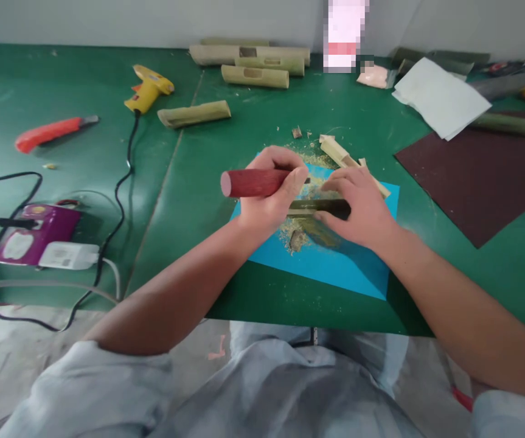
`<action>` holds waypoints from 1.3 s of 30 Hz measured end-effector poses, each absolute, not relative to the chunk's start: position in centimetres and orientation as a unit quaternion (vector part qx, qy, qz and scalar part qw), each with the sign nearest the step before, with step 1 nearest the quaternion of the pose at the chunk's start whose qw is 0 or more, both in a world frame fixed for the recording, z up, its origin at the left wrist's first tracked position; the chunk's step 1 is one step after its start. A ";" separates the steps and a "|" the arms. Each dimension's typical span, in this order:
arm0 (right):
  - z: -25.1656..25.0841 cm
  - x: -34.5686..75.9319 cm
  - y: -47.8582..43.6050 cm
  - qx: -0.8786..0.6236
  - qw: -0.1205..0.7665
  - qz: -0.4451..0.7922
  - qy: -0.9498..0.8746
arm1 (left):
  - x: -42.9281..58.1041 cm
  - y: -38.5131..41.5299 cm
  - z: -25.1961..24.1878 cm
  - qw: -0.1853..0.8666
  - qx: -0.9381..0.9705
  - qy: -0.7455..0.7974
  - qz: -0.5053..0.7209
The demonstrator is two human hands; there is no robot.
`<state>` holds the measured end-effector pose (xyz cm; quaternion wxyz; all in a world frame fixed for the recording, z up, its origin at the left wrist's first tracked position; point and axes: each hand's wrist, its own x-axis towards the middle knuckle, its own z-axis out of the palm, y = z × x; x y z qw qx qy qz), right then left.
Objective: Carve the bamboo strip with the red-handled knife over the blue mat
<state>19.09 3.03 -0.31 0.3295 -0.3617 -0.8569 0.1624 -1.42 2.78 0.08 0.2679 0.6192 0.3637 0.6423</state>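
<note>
My left hand (271,194) is closed around a carving tool with a thick red wooden handle (255,183). Only a short dark bit of its metal shows beyond my fingers. My right hand (358,204) grips a hollow bamboo piece (314,207), thumb on the near side and fingers over the far side. The bamboo lies crosswise on a blue sheet (362,274), its right end under my palm. Pale shavings and dust (292,234) are scattered around it. Just behind my right hand lies a split, pale bamboo piece (335,150).
Several cut bamboo tubes (255,76) lie at the back, one more (194,114) nearer. On the left are a yellow glue gun (148,91), a red-handled cutter (55,134) and a purple power strip (38,231) with cords. White paper (442,97) overlaps a brown sheet (476,182) at right.
</note>
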 end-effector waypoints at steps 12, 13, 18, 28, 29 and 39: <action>5.1 18.4 2.6 -0.389 0.461 0.118 -0.789 | 1.3 7.5 6.1 0.176 0.673 0.350 0.627; 5.5 18.4 2.7 -0.398 0.465 0.122 -0.781 | 1.8 8.2 6.7 0.182 0.677 0.370 0.609; 5.6 18.3 4.3 -0.444 0.488 0.138 -0.739 | 3.9 9.4 9.8 0.250 0.698 0.441 0.506; 3.4 15.5 4.8 -0.442 0.583 0.194 -0.653 | 2.9 5.5 10.6 0.238 0.738 0.477 0.414; 3.3 15.4 4.6 -0.442 0.581 0.198 -0.654 | 2.6 5.3 10.3 0.250 0.740 0.467 0.415; 2.7 16.5 4.7 -0.459 0.618 0.238 -0.593 | -3.2 0.7 3.8 0.207 0.753 0.462 0.419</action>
